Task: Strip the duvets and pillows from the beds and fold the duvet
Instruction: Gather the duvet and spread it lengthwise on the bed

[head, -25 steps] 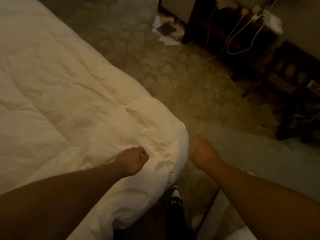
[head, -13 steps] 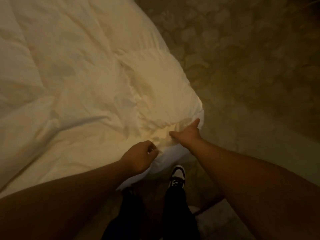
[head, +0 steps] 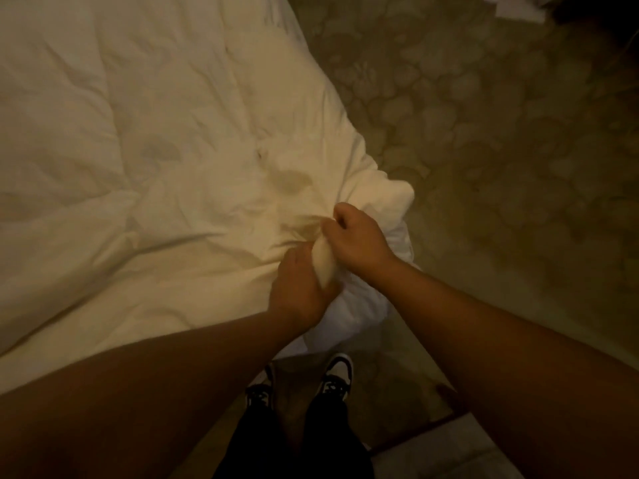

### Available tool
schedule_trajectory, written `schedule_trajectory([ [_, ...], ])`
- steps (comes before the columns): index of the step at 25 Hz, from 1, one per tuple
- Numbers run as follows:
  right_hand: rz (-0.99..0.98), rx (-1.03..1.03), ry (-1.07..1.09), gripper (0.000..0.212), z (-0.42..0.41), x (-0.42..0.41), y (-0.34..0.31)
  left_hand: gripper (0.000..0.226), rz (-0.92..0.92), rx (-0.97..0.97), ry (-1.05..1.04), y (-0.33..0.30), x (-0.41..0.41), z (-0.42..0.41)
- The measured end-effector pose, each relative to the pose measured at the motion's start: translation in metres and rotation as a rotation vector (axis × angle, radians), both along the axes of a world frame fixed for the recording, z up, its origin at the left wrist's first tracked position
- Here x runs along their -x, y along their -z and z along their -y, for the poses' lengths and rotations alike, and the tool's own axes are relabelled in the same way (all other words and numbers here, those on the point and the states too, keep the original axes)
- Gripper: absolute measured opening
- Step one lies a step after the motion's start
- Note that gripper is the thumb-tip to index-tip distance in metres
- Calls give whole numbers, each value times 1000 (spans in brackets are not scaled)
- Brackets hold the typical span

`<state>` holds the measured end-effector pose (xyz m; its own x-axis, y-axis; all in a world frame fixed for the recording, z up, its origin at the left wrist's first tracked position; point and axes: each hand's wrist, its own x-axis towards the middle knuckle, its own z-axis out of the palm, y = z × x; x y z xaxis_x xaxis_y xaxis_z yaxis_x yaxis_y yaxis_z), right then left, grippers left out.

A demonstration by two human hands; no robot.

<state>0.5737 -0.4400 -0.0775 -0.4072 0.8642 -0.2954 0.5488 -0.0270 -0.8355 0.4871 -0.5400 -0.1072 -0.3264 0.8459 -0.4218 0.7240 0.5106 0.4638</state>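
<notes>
Duvet: the cream quilted duvet lies spread over the bed, filling the left and centre of the view; its near right corner hangs over the bed's corner above the patterned carpet.
Gathered corner: a twisted roll of that corner stands up between the two hands, creases fanning out from it across the quilting.
Left hand: the left hand has its fingers curled round the lower part of the roll, holding it at the bed's near edge.
Right hand: the right hand is fisted tight on the upper part of the roll, just above and touching the left.
Why held so: both hands on one corner probably give a firm purchase for hauling the whole duvet off the bed; bunching the fabric keeps it from slipping.
Stance: the person's shoes sit on the carpet right at the bed's corner, close enough to pull straight back.
Step judged: stripping has barely begun, since the duvet covers the bed; folding is not yet started.
Pillows: none show.
Writing and brands: no label or text readable on the duvet; the light is dim and the shoes are too blurred to tell any mark.
</notes>
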Motion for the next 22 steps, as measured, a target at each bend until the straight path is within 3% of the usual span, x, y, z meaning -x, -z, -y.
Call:
schedule_trajectory([
  [2,-25,-84,-69,24,-15,10,-36,62,21,-27,-86,-32,14,-26],
  [4,22,-176,-181,14,-21,11,-65,46,87,-70,-203,-67,39,-45],
  [9,469,-613,-662,104,-18,-19,-110,30,176,-227,-433,-157,104,-75],
  [12,627,-763,-716,121,-11,-20,-121,34,306,-324,-438,-200,127,-86],
  [14,650,-827,-595,108,-9,-8,-131,42,399,-354,-469,-218,135,-85],
  [18,582,-984,-572,51,-20,13,-164,53,468,-325,-467,-232,142,-84],
  [20,552,-1036,-576,37,-29,25,-182,71,361,-283,-401,-239,136,-78],
  [22,515,-964,-572,22,-36,40,-205,84,178,-242,-231,-242,121,-62],
])
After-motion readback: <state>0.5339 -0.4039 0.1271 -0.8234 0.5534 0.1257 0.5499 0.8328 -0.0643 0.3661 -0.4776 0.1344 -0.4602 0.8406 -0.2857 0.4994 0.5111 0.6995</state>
